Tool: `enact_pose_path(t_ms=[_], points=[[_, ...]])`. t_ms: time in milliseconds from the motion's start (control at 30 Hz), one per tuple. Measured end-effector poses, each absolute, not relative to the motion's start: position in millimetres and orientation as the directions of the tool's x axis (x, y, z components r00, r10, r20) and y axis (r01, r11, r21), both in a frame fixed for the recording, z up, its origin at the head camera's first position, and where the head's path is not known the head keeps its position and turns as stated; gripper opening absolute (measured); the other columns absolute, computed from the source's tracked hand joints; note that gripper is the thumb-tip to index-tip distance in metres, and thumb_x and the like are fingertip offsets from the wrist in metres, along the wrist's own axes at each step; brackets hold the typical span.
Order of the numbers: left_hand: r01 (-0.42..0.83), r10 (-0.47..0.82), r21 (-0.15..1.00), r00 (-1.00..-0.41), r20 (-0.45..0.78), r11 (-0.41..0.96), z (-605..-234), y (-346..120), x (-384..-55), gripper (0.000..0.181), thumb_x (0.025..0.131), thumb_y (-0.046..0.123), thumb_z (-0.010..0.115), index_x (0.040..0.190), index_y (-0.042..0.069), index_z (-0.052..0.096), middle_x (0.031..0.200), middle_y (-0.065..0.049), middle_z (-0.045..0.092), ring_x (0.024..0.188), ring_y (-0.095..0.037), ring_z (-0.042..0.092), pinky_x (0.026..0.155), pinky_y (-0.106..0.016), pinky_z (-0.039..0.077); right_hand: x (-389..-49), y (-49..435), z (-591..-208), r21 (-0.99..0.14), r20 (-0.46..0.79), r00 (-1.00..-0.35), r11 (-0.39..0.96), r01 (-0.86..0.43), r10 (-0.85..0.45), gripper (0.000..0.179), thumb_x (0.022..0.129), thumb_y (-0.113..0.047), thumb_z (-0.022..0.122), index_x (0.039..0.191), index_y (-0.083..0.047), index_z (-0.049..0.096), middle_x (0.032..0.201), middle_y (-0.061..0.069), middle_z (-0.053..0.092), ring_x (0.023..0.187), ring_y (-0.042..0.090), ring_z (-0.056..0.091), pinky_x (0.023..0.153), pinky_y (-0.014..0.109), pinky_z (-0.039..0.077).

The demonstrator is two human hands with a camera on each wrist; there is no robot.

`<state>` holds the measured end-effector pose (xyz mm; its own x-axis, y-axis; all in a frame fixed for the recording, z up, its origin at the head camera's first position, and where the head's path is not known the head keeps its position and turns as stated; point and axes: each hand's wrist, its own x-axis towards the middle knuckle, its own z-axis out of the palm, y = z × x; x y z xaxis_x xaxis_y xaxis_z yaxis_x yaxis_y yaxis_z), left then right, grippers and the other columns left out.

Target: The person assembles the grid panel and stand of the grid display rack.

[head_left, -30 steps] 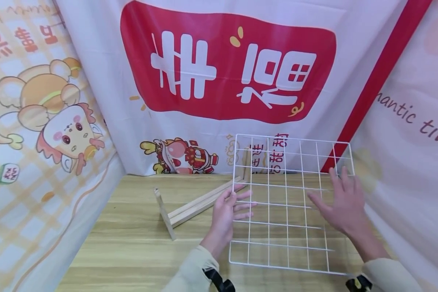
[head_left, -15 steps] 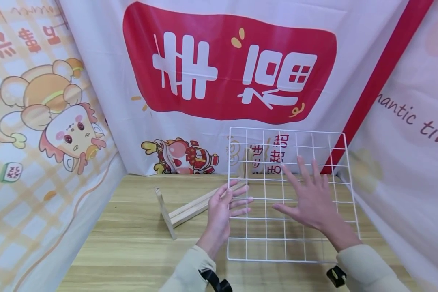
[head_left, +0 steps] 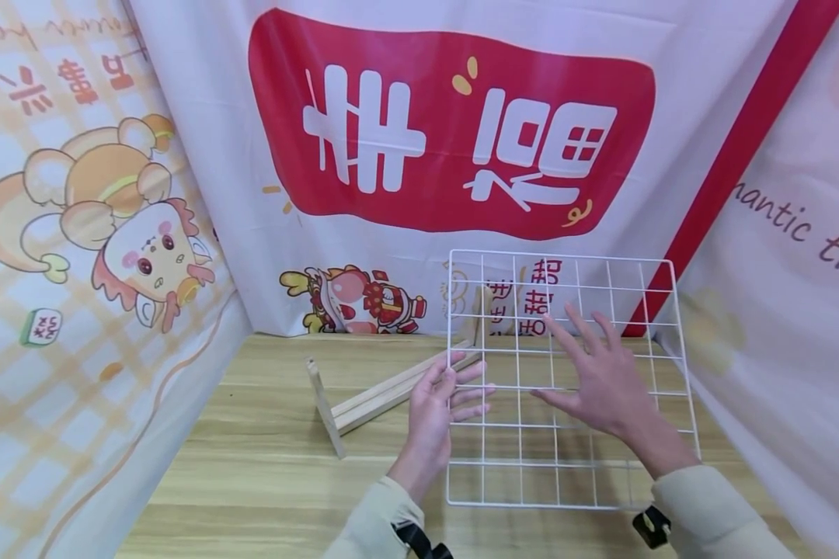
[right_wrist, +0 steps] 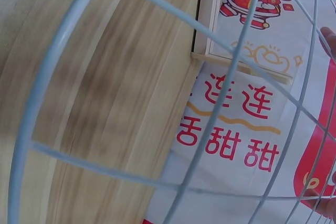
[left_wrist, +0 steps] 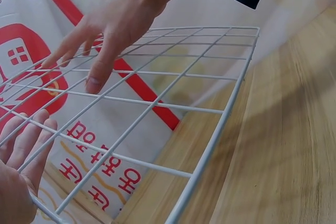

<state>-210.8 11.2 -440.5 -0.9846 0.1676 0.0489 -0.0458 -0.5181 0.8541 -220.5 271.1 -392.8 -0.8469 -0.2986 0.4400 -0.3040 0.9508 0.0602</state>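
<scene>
Item one: white wire grid panel [head_left: 518, 387]. Being held in front of the body, above the desk [head_left: 252, 473]; apparently clearing its surface. Leaning back, with lower edge lying toward the person and upper edge pointing toward the printed backdrop [head_left: 391, 239]. Appearing close to square by eye, so showing no clear long axis.

Item two: left hand [head_left: 432, 407]. Pinching the left rim, thumb in front and fingers reaching behind the mesh; probably gripping there to carry the weight while keeping the face unobstructed.

Item three: right hand [head_left: 604, 388]. Showing extended, spread fingers before the mesh and grasping nothing; possibly steadying the panel, though not revealing for certain any contact with the wires.

Item four: wooden stand [head_left: 384, 396], paired rails between two end uprights. Resting on the desk, left of and partly behind the panel; running lengthwise from near left to far right, presumably sitting aside to allow handling room.
</scene>
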Motion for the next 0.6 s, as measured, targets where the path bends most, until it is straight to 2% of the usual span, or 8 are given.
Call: enact_pose_path(t_ms=[200,367,467,600], points=[[-0.043,0.194,0.861,-0.979,0.066,-0.507,-444,13,-211,0.040,0.115,0.025,0.044,0.150,0.009,0.053,0.139,-0.016,0.072,0.105,-0.029,0.080,0.089,-0.046,0.068,-217,276,-393,0.068,0.507,-0.805,0.945,-0.319,-0.308,0.119,0.065,-0.062,0.093,0.164,-0.022,0.040,0.166,0.019,0.043,0.151,0.049,0.034,0.116,0.079,0.038],[-0.031,0.209,0.899,-0.976,0.068,-0.437,-444,9,-211,0.040,0.115,0.022,0.043,0.152,0.012,0.053,0.141,-0.017,0.070,0.112,-0.030,0.078,0.090,-0.040,0.068,-214,279,-392,0.076,0.537,-0.784,0.944,-0.322,-0.310,0.118,0.064,-0.059,0.095,0.163,-0.023,0.041,0.161,0.020,0.046,0.147,0.048,0.038,0.112,0.079,0.042],[0.047,0.131,0.958,-0.988,0.087,-0.283,-441,1,-211,0.039,0.113,0.019,0.048,0.151,0.017,0.056,0.139,-0.013,0.072,0.117,-0.028,0.075,0.093,-0.033,0.066,-214,282,-391,0.099,0.551,-0.773,0.944,-0.314,-0.315,0.117,0.064,-0.057,0.095,0.163,-0.023,0.042,0.158,0.021,0.047,0.145,0.049,0.039,0.108,0.078,0.046],[0.186,-0.037,0.982,-0.982,0.187,0.040,-438,-15,-211,0.036,0.110,0.023,0.055,0.146,0.022,0.062,0.137,-0.004,0.074,0.122,-0.024,0.073,0.107,-0.039,0.061,-212,288,-390,0.122,0.570,-0.758,0.945,-0.303,-0.316,0.116,0.062,-0.055,0.097,0.161,-0.021,0.045,0.155,0.022,0.048,0.143,0.050,0.041,0.102,0.079,0.050]])
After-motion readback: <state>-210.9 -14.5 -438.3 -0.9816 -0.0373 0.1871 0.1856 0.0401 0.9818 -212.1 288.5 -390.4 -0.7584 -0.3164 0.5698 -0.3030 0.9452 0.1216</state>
